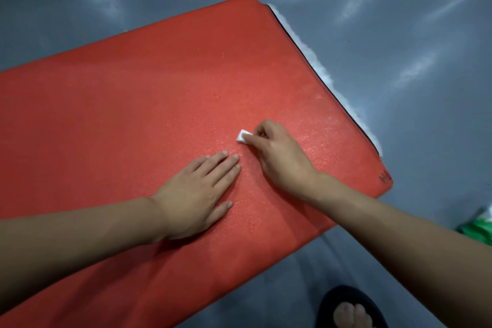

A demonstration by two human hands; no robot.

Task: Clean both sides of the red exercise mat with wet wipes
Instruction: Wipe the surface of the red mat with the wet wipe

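— What is the right hand (277, 157) doing?

— Its grip is pinched: curled fingers and thumb hold a small folded white wet wipe (243, 136) and press it onto the red exercise mat (119, 104). Only a corner of the wipe shows past the fingertips.

— And the left hand (197, 194)?

— Spread flat, palm down on the mat, fingers straight and close together, holding nothing. Its fingertips lie just beside the right hand, below and left of the wipe.

— Where does the mat lie?

— Spread on a grey shiny floor (399, 34), running from the near left to the far right. Both hands work near its middle, toward the right end. Dark lettering (384, 176) sits on its right corner, too blurred to read. A ragged white strip (319, 69) peeks out under the far right edge.

— Anything else around?

— A green and white pack (478, 226) at the right edge, partly behind the right forearm, and a bare foot in a dark sandal (348, 309) by the mat's near edge. Nothing lies between the hands and the mat.
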